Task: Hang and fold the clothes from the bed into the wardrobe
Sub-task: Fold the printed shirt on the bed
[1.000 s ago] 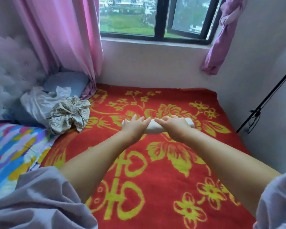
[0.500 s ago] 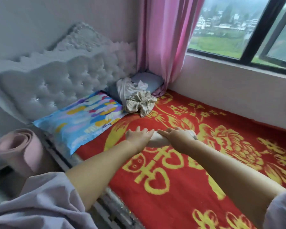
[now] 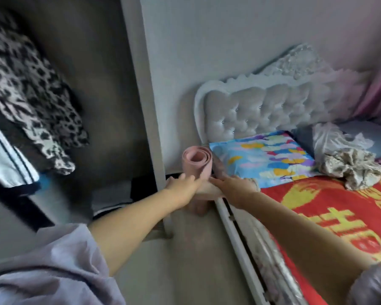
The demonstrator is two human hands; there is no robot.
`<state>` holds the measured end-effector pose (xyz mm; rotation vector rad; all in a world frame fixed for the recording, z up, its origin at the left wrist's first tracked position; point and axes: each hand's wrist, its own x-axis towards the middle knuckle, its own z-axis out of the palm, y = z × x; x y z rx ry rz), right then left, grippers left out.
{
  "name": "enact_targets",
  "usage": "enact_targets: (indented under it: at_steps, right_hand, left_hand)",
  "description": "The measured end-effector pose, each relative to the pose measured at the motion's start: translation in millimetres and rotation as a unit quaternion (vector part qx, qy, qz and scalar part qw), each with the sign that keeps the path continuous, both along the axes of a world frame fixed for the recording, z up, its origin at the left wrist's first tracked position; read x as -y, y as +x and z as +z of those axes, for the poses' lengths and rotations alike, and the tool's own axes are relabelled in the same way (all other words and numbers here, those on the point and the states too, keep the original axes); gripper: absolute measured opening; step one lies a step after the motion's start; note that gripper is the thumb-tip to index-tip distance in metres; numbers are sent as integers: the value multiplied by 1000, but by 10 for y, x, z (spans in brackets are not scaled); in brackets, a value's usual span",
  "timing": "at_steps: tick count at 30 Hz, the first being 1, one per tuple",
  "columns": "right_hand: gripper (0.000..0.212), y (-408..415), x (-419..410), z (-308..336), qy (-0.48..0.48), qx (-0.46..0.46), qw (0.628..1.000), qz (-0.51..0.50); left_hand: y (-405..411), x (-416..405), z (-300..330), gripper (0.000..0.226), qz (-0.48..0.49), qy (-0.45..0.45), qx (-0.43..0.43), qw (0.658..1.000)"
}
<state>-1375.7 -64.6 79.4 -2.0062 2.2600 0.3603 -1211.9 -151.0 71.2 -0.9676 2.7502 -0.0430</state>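
Observation:
Both my hands hold a pale rolled garment (image 3: 207, 192) between them, over the floor gap between wardrobe and bed. My left hand (image 3: 180, 183) grips its left end and my right hand (image 3: 232, 186) its right end, fingers lying over the top. The open wardrobe (image 3: 139, 89) is at the left, with a leopard-print garment (image 3: 31, 84) and a white striped one (image 3: 5, 159) hanging inside and a folded stack (image 3: 112, 194) low down. On the bed (image 3: 339, 216) lie a crumpled patterned garment (image 3: 350, 166) and a grey-white one (image 3: 330, 137).
A pink rolled mat (image 3: 197, 159) stands on the floor right behind my hands, against the wall. A colourful pillow (image 3: 266, 159) and a tufted headboard (image 3: 273, 108) are at the bed's head. The bed's side rail (image 3: 235, 238) runs along the narrow floor strip.
My view has swung left from the bed to the wardrobe. Both hands have carried the rolled garment off the red blanket to the bed's edge near the wardrobe.

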Motion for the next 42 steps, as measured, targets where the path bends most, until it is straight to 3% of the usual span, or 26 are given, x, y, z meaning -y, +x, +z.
enact_targets:
  at_steps: [8, 12, 25, 30, 36, 42]
  right_hand:
    - [84, 1563, 1175, -313, 61, 9, 989, 131]
    - [76, 2062, 1686, -467, 63, 9, 977, 204]
    - [71, 2821, 3724, -992, 110, 43, 944, 307]
    - [74, 3095, 4327, -1239, 133, 48, 939, 313]
    - [74, 3311, 5041, -1802, 154, 92, 962, 205]
    - [70, 3327, 5709, -2653, 211, 123, 959, 142]
  left_hand:
    - [1752, 747, -366, 77, 121, 25, 37, 992]
    - [2293, 1039, -565, 72, 186, 44, 27, 981]
    - [3061, 2586, -949, 68, 322, 97, 31, 941]
    - [3367, 3246, -1286, 70, 314, 113, 30, 942]
    - [3586, 4267, -1817, 64, 240, 155, 64, 956]
    - [3602, 5119, -2542, 68, 154, 188, 104, 964]
